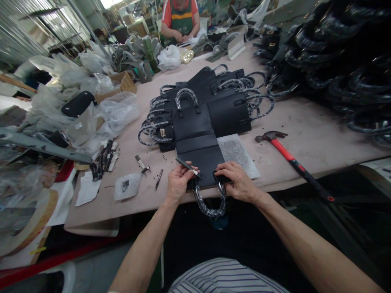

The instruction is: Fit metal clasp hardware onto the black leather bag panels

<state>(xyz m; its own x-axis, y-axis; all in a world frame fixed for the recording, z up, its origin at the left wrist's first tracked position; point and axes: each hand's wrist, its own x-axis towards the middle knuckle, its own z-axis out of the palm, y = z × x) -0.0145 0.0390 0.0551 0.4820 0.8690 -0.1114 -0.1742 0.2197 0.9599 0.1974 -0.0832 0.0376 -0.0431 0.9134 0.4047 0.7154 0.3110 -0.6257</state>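
Observation:
A black bag panel (201,156) lies at the table's near edge, with a plastic-wrapped handle (210,211) hanging over that edge toward me. My left hand (179,182) is closed around a slim black strip (183,163) with a white bit at its end, just above the panel's left side. What exactly this strip is, I cannot make out. On the right, my right hand (236,179) pinches the panel's edge beside the right foot of the handle. Its fingertips are partly hidden. Beyond both hands, the panel joins a larger black bag body (194,124) with another wrapped handle (187,95).
A claw hammer (284,150) lies right, near a speckled white slab (238,154). At left are a small metal tool (142,164), a thin punch-like rod (159,180) and a plastic packet (127,186). Wrapped-handle bags (320,69) pile up at right. Another person (180,20) works opposite.

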